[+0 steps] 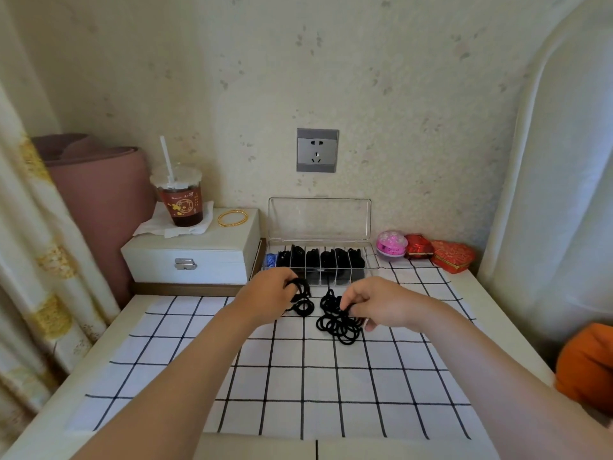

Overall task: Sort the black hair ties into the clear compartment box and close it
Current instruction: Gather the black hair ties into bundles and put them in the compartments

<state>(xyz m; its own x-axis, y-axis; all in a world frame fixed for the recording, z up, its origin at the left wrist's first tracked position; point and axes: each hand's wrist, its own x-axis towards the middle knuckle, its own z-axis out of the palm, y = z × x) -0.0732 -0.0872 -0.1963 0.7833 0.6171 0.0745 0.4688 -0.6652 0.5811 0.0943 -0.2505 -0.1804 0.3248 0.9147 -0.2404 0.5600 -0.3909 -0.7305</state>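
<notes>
On the checked cloth (298,376), our left hand (268,290) curls its fingers round several black hair ties (302,290); our right hand (374,308) pinches the pile (335,327) near the open clear box (320,260)

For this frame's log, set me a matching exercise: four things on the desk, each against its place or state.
Things:
1. drink cup
2. gold bangles
3. clear compartment box
4. black hair ties, loose pile

Places or states:
A. on the checked cloth, at the right hand
B. lid raised, below the wall socket
C. on a white tissue
D. bare on the white box, right of the cup

Pairs: 1-C, 2-D, 3-B, 4-A
</notes>
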